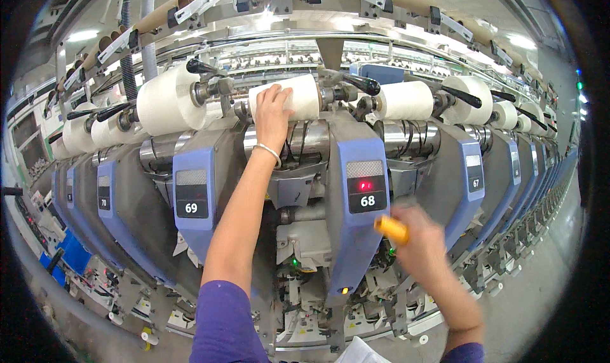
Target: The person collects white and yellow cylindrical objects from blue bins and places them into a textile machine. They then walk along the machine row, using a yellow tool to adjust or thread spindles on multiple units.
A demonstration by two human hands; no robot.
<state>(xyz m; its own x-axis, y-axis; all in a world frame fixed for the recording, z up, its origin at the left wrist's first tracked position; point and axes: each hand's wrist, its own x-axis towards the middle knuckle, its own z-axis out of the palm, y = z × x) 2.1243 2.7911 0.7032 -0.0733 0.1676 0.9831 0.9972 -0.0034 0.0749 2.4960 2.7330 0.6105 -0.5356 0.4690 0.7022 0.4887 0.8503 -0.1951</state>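
My left hand (273,114) lies over the top of a white yarn package (298,96), its fingers spread along the yarn. That package sits in its holder above a shiny grooved metal drum (305,141). A black lever handle (362,84) sticks out just right of it. Blurred by motion, my right hand (422,242) is closed on a yellow-orange tube-shaped thing (392,229), whose free end points left. The hand is right of a blue front panel (361,236) with a small red-lit display (365,186).
A curved row of like winding units runs both ways, with yarn packages (171,102) (406,100) and jutting black levers (462,97). Brown cardboard tubes (155,20) lie on an overhead rail. Small mechanisms (305,248) fill the gap below my left forearm. Grey floor (527,306) shows at right.
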